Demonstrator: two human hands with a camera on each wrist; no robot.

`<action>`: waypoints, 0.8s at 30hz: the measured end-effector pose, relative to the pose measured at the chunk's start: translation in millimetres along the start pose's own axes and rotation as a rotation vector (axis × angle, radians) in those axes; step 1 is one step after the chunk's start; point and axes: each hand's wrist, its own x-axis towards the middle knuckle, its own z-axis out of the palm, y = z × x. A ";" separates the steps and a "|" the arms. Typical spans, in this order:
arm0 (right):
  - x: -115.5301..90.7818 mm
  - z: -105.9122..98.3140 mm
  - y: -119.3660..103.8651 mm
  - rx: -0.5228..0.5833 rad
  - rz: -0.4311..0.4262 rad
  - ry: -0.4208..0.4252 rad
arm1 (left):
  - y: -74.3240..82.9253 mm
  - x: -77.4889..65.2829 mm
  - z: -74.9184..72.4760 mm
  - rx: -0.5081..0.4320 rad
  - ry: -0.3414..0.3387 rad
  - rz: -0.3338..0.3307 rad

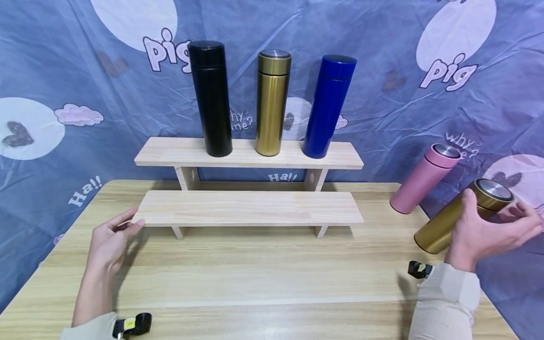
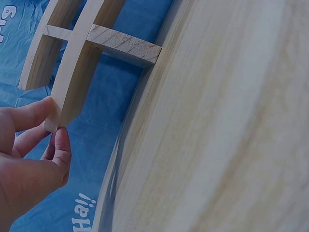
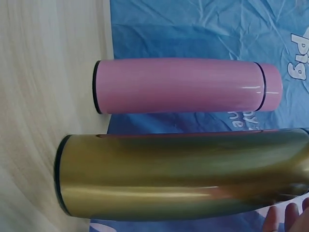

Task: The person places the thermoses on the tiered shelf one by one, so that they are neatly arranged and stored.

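Observation:
My left hand (image 1: 111, 243) pinches the left end of the lower board of a two-tier wooden shelf (image 1: 250, 208). In the left wrist view, the thumb and fingers lie on opposite faces of that board end (image 2: 65, 104). On the right, my right hand (image 1: 488, 231) is around the upper part of a gold thermos (image 1: 446, 219), thumb by its lid and the other fingers spread beyond it with a gap. Those fingertips (image 3: 273, 220) show beside the gold thermos in the right wrist view. A pink thermos (image 1: 420, 182) stands just behind it.
On the upper board stand a black thermos (image 1: 214, 104), another gold thermos (image 1: 273, 108) and a blue thermos (image 1: 327, 111). The wooden table (image 1: 263, 274) extends in front of the shelf. A blue printed cloth (image 1: 382, 118) hangs behind and around it.

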 end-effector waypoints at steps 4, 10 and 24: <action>4.4 3.9 17.2 -0.026 0.019 -0.023 | 0.3 -0.1 -1.0 -0.012 0.001 0.010; 1.6 2.2 26.9 -0.012 0.047 -0.067 | -0.5 -1.3 -1.7 -0.022 -0.019 0.034; 7.9 8.2 61.3 0.007 0.029 -0.115 | -0.9 0.6 -1.8 0.004 -0.020 0.017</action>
